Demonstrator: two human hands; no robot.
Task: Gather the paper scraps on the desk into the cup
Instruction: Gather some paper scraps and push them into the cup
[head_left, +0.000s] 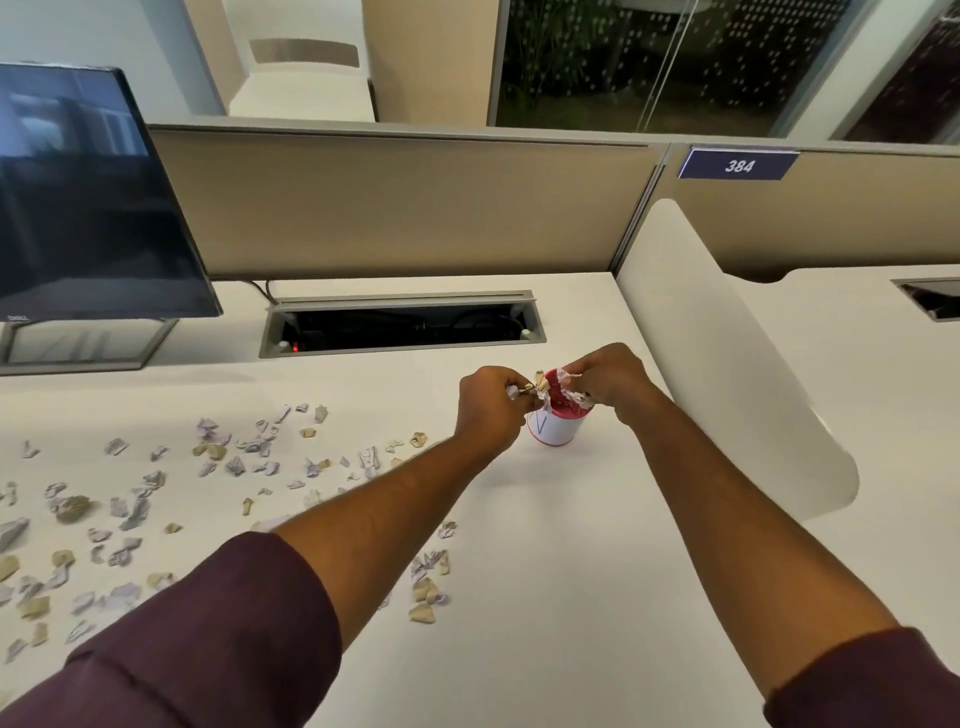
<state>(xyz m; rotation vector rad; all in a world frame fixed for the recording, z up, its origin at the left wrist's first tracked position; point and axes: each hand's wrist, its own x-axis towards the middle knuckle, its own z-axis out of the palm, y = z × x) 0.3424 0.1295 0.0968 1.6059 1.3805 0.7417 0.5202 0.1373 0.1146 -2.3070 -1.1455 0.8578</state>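
Observation:
A small white cup (557, 427) with a pink inside stands on the white desk (571, 571), right of centre. My left hand (488, 410) is just left of its rim and pinches crumpled paper scraps between curled fingers. Over the rim's right side, my right hand (608, 382) holds more crumpled scraps (574, 396) at the cup's mouth. Several loose paper scraps (156, 493), lilac, white and tan, lie scattered across the desk's left half, and a few more scraps (428, 582) lie under my left forearm.
A dark monitor (88, 197) on a stand fills the back left. An open cable tray (400, 325) is set into the desk behind the cup. A white curved divider (727, 364) rises close to the cup's right, and a beige partition (395, 202) runs along the back.

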